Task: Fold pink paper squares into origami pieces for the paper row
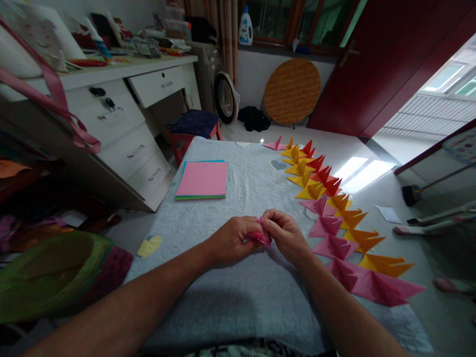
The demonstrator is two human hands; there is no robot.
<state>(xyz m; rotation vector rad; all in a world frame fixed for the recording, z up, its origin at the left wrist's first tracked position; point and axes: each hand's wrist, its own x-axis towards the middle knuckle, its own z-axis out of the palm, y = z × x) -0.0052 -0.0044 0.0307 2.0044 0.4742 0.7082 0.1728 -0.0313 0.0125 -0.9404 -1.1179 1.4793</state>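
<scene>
Between both hands, above the cloth-covered table (241,193), is a small piece of folded pink paper (262,238). My left hand (236,240) is closed round its left side, the fingers bent over it. From the other side my right hand (283,233) pinches its upper edge with thumb and forefinger. Much of the paper is hidden by the fingers, so its exact folds do not show. To the right stand rows of folded paper cranes in pink (336,246), yellow (311,189), orange (364,239) and red (322,174). A stack of square coloured paper (203,179), pink on top, lies ahead on the left.
A white desk with drawers (107,116) stands at left, with a dark-cushioned stool (195,124) before it. A green-lined bin (55,277) is by the table's left edge. Farther back are a washing machine (206,64) with its door open and a round wooden board (292,90).
</scene>
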